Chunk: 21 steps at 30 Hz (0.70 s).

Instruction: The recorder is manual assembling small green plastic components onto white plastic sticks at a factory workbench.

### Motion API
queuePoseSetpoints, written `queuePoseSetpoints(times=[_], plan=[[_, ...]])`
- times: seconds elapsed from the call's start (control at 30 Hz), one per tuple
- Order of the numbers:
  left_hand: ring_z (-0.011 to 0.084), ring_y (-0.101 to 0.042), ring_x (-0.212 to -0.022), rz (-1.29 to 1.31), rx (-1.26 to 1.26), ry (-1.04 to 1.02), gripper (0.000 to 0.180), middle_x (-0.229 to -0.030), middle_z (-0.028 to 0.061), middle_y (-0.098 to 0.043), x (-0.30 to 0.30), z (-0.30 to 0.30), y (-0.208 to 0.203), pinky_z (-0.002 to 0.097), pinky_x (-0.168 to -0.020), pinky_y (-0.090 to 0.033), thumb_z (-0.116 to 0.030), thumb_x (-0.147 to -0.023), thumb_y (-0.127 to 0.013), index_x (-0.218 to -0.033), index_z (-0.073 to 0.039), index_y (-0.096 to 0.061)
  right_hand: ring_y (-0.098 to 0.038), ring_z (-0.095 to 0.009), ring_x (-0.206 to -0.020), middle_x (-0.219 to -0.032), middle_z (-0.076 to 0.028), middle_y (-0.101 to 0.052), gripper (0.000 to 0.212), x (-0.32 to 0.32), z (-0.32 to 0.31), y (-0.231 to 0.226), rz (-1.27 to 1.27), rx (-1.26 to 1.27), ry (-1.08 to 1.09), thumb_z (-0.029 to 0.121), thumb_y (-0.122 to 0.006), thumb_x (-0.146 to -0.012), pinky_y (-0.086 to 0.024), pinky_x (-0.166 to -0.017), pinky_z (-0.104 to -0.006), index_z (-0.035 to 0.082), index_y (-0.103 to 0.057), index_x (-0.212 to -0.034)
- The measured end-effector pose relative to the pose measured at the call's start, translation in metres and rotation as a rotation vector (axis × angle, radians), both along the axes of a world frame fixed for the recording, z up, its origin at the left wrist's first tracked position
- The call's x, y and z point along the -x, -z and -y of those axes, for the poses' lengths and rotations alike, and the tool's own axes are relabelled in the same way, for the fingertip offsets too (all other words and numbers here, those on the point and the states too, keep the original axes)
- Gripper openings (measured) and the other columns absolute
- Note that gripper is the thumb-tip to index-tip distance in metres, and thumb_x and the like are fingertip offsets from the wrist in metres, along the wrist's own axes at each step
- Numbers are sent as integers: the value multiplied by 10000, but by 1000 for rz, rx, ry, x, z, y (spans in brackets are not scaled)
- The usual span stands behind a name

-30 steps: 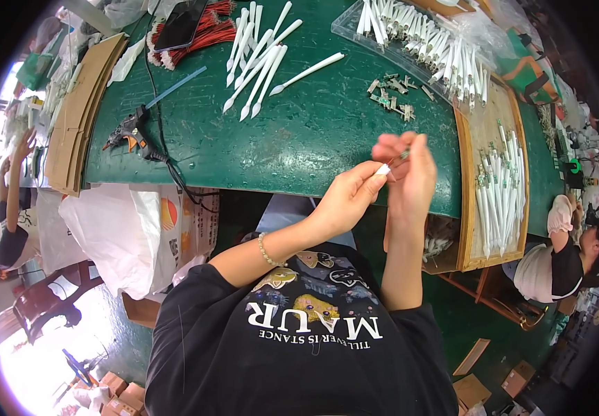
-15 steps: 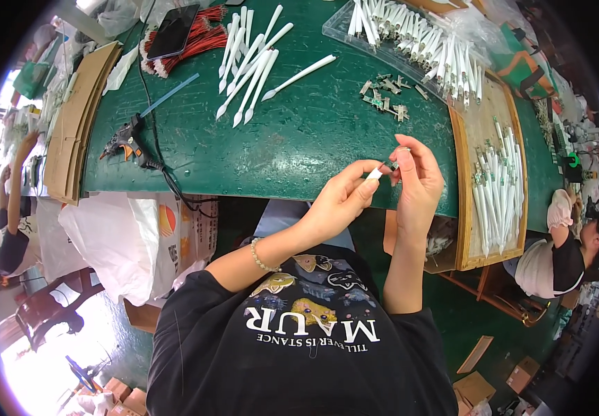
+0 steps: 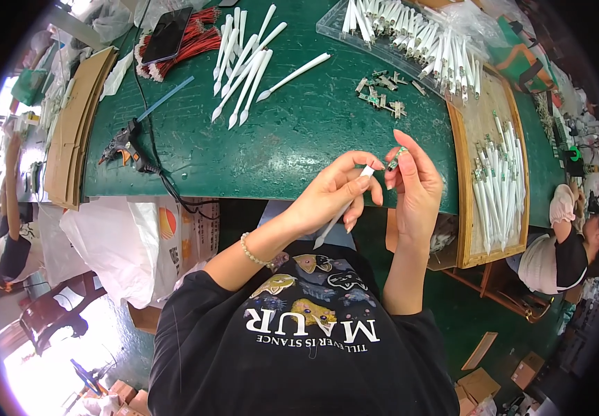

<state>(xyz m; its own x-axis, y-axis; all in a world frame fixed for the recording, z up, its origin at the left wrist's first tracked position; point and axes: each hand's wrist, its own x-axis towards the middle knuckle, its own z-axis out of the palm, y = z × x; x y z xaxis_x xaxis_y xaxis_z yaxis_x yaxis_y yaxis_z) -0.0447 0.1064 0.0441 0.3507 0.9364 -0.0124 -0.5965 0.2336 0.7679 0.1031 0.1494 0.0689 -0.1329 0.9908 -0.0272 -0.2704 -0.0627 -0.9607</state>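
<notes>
My left hand (image 3: 328, 194) is closed around a slim white plastic stick (image 3: 333, 222). The stick slants: its leaf-shaped tip points down toward my shirt, and its blunt end sticks out above the thumb. Right beside that end, my right hand (image 3: 419, 184) pinches a small green circuit board (image 3: 398, 158) between thumb and fingers. A narrow gap separates the board from the stick. On the green table beyond lie several loose small circuit boards (image 3: 380, 92) with metal parts. Farther left is a loose group of similar white sticks (image 3: 244, 76).
A glue gun (image 3: 129, 149) with its cable lies at the left. Behind it are red wires (image 3: 202, 38) under a dark phone (image 3: 166, 35). A wooden tray (image 3: 463, 208) of white sticks stands at right, a clear plastic tray (image 3: 334, 26) at the back. Other people sit at both sides.
The stick has swung into view below my left hand, its tip now showing. My hands have drawn slightly apart, and the circuit board in my right hand is more exposed.
</notes>
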Motion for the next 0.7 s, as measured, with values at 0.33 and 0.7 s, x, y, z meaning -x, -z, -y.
queuePoseSetpoints(times=[0.33,0.7], plan=[[67,-430,-481,32,33,-46,243,-937,102,-558,5,-3,3,198,-412,-416,-156,-971,-454,-1196,-75,-412,-559,-74,-748,-908,-45,-604,250,4,10,6,137,-141,-52,48,-557,-907,-459,-645,-196,-11,-600,-1146],[36,-379,-444,90,88,-91,217,-839,72,-574,8,-5,6,170,-347,-330,-134,-954,-493,-1165,-86,-470,-554,-102,-760,-917,-63,-609,212,10,15,15,2,-175,-125,15,-600,-866,-459,-699,-224,-6,-542,-1069]])
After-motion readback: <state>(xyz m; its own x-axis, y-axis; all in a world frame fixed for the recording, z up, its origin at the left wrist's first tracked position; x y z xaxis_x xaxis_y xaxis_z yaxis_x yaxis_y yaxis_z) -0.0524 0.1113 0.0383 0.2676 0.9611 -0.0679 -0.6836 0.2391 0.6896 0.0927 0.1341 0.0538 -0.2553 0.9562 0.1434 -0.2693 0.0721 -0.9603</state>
